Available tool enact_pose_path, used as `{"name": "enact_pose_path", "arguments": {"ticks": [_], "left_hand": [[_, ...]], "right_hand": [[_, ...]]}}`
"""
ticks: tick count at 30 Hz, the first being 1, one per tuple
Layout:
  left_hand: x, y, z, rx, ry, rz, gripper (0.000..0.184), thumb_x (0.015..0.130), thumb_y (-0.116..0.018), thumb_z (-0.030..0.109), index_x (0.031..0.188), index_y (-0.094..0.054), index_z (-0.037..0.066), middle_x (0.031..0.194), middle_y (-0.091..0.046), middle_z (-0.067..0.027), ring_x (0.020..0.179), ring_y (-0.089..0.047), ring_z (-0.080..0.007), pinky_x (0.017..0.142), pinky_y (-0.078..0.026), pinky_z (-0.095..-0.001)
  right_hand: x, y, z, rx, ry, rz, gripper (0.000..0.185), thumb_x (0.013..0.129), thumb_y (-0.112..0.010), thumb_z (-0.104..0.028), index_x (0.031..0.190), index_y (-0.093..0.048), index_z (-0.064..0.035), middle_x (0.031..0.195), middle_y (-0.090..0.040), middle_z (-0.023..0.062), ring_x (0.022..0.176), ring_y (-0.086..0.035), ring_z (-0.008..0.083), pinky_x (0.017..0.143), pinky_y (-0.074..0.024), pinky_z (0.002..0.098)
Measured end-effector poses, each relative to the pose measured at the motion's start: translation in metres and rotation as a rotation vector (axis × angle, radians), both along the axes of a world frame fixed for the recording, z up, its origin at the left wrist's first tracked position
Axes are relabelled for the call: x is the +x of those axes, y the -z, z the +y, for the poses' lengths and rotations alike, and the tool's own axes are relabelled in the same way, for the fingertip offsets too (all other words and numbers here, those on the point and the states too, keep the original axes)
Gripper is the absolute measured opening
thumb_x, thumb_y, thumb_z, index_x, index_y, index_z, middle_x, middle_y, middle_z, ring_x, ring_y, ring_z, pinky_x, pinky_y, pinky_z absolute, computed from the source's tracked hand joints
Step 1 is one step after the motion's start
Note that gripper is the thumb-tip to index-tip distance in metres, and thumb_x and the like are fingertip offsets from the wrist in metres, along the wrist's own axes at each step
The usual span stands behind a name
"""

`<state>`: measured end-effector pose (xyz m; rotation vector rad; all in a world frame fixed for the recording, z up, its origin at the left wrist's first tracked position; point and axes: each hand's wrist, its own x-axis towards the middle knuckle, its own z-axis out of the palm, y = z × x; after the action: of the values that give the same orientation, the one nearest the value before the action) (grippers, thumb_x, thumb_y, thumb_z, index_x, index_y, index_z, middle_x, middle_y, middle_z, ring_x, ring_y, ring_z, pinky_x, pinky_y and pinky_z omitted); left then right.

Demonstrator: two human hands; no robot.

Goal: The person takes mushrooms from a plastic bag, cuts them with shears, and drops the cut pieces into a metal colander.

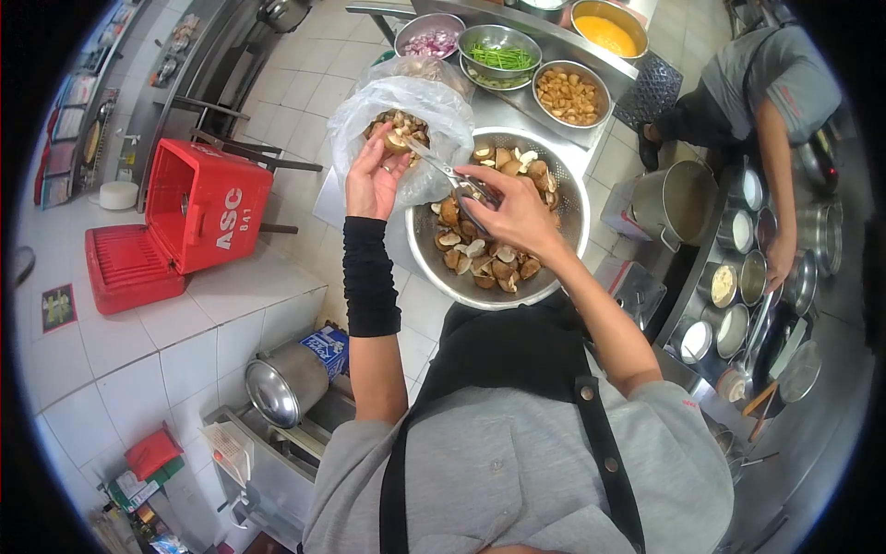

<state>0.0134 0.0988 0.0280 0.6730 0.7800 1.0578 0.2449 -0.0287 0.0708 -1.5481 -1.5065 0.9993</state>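
My left hand (376, 175) pinches a brown-capped mushroom (399, 141) at the mouth of a clear plastic bag (355, 115) that holds more mushrooms. Wrapped round the handles of a pair of scissors (441, 167), my right hand (512, 208) points the blades left at the mushroom. Whether the blades are fully closed is hard to make out. Beneath my right hand, a perforated metal colander (577, 198) holds many cut mushroom pieces (498, 263), brown outside and pale inside. A black sleeve covers my left forearm.
Metal bowls of chopped red onion (430, 42), green vegetables (501, 57), brown cubes (568, 97) and orange liquid (604, 35) stand beyond the colander. On the right, a co-worker (771, 88) reaches over containers by a large pot (678, 198). A red box (208, 198) lies left.
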Motion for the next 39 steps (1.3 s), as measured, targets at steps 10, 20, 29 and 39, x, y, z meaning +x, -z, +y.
{"name": "enact_pose_path", "arguments": {"ticks": [10,20,29,39], "left_hand": [[0.005,0.011,-0.001,-0.006,-0.103,0.157,0.036,0.106,-0.054,0.015,0.133,-0.058,-0.008,0.127,-0.067,-0.0147,0.111,-0.066,-0.0233,0.098,-0.055,-0.0382],[-0.011,0.024,0.008,-0.071,-0.047,0.289,0.033,0.104,-0.057,0.013,0.127,-0.060,-0.011,0.118,-0.068,-0.0162,0.103,-0.068,-0.0235,0.093,-0.057,-0.0373],[-0.012,0.026,0.001,-0.142,-0.141,0.217,0.030,0.098,-0.055,0.001,0.126,-0.057,-0.009,0.119,-0.067,-0.0170,0.107,-0.068,-0.0247,0.095,-0.057,-0.0363],[0.050,0.003,-0.065,0.015,-0.004,0.316,0.030,0.097,-0.066,0.002,0.126,-0.061,-0.004,0.113,-0.068,-0.0090,0.096,-0.068,-0.0129,0.081,-0.054,-0.0249]], "right_hand": [[-0.007,0.013,0.013,0.120,-0.043,-0.149,0.044,0.083,-0.072,-0.028,0.125,-0.071,-0.0138,0.068,-0.066,0.0165,0.064,-0.067,0.0337,0.067,-0.0539,0.0439],[-0.002,0.030,0.032,-0.037,-0.138,-0.126,0.041,0.085,-0.071,-0.025,0.124,-0.074,-0.0117,0.076,-0.070,0.0192,0.070,-0.068,0.0322,0.072,-0.0534,0.0415],[0.005,0.051,0.003,-0.051,0.041,0.081,0.048,0.084,-0.074,-0.033,0.122,-0.068,-0.0048,0.063,-0.059,0.0079,0.060,-0.054,0.0179,0.064,-0.0452,0.0358],[0.024,0.053,-0.067,-0.147,0.016,0.320,0.053,0.081,-0.081,-0.036,0.122,-0.066,-0.0056,0.069,-0.051,0.0005,0.063,-0.047,0.0111,0.060,-0.0381,0.0285]]}}
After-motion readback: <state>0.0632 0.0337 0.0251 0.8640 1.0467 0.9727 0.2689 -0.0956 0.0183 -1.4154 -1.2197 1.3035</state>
